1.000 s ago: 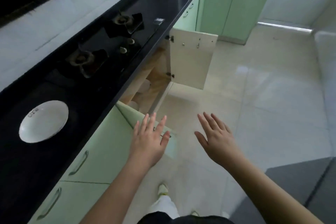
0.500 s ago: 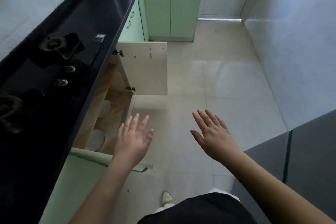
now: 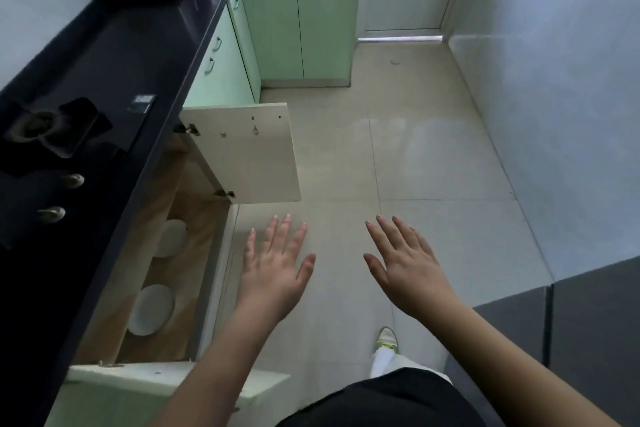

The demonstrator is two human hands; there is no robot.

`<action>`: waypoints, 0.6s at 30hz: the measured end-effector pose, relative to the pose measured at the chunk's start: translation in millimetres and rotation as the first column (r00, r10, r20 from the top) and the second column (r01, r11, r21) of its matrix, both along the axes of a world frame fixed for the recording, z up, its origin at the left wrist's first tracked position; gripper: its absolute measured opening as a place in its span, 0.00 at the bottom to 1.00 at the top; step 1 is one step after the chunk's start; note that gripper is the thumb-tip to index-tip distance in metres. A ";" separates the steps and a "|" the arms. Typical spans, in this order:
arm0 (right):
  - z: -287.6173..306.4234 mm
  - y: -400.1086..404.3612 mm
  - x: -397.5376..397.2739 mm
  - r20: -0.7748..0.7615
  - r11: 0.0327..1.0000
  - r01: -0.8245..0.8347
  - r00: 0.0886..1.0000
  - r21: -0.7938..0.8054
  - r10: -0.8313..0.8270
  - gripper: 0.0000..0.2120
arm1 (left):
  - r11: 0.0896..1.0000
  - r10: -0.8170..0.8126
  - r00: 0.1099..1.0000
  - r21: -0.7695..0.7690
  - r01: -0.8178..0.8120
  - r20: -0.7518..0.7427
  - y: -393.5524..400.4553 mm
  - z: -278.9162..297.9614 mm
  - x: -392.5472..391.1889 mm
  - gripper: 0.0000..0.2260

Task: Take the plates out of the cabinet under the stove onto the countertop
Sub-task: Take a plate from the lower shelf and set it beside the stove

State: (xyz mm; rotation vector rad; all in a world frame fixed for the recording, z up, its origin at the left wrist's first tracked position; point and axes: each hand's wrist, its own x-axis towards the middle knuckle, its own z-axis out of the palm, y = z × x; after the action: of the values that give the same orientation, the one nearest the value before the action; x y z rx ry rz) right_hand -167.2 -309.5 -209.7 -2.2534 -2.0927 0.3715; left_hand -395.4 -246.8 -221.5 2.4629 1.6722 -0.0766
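Below, two white plates are lying on the wooden cabinet floor, the near plate (image 3: 152, 309) and the far plate (image 3: 170, 238), doors open. I am holding my left hand (image 3: 273, 274) and right hand (image 3: 407, 270) above the floor tiles (image 3: 433, 163), fingers spread wide, gripping nothing.

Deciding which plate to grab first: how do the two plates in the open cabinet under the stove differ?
The nearer plate shows almost whole on the cabinet floor; the farther plate is partly hidden under the countertop edge. The nearer plate lies closer to the left hand, the farther one deeper along the cabinet. Both look white and round, and neither is touched.
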 end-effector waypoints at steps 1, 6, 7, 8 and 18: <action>-2.4 10.2 11.0 -0.004 1.000 -0.011 1.000 -0.006 0.011 0.29 | 1.000 0.008 1.000 -0.010 -0.008 -0.010 8.3 -0.4 11.2 0.28; -6.8 60.6 68.7 -0.020 0.999 -0.050 0.999 -0.016 0.049 0.29 | 0.997 0.061 0.997 -0.048 -0.063 -0.038 43.3 7.7 62.1 0.28; -7.0 70.2 78.7 -0.025 0.998 -0.060 0.998 -0.022 0.060 0.29 | 0.996 0.071 0.997 -0.050 -0.072 -0.037 48.7 10.5 70.1 0.28; -7.3 80.6 87.5 -0.030 0.997 -0.075 0.997 -0.029 0.074 0.29 | 0.995 0.087 0.996 -0.050 -0.088 -0.031 54.1 13.6 76.8 0.28; -3.9 190.8 68.3 -0.080 0.937 -0.347 0.936 -0.050 0.342 0.30 | 0.941 0.333 0.943 -0.050 -0.333 -0.011 79.3 18.6 53.8 0.34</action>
State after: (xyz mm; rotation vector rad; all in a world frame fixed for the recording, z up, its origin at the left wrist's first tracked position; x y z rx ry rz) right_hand -98.9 -118.7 -213.6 -1.8628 -2.4704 0.5298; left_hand -341.6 -167.5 -203.0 2.1082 2.0344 -0.0793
